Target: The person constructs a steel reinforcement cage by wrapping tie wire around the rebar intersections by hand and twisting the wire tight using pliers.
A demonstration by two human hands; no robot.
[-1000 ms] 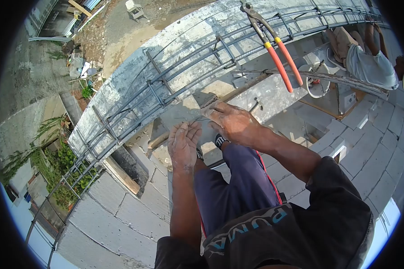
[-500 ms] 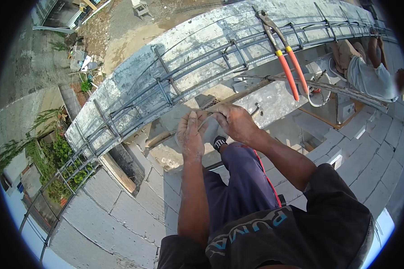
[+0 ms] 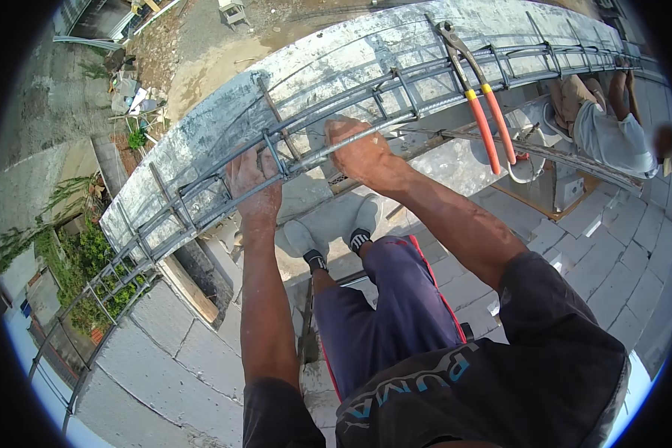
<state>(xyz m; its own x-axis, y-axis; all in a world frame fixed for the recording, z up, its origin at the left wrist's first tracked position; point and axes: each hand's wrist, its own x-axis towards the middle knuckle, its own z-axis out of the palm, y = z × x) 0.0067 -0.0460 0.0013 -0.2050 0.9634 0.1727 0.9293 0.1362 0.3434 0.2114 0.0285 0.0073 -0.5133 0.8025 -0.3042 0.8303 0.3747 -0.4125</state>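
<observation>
Now the long pale slab (image 3: 220, 113) is curving away under the steel rebar cage (image 3: 405, 91), and the red-handled pliers (image 3: 480, 104) are lying across its bars, to the right of my hands. My right hand (image 3: 360, 153) is curling at the near bar and my left hand (image 3: 255, 179) is reaching among the bars — both having moved up and apart from over my feet. Whether either is gripping anything, I can't tell.
</observation>
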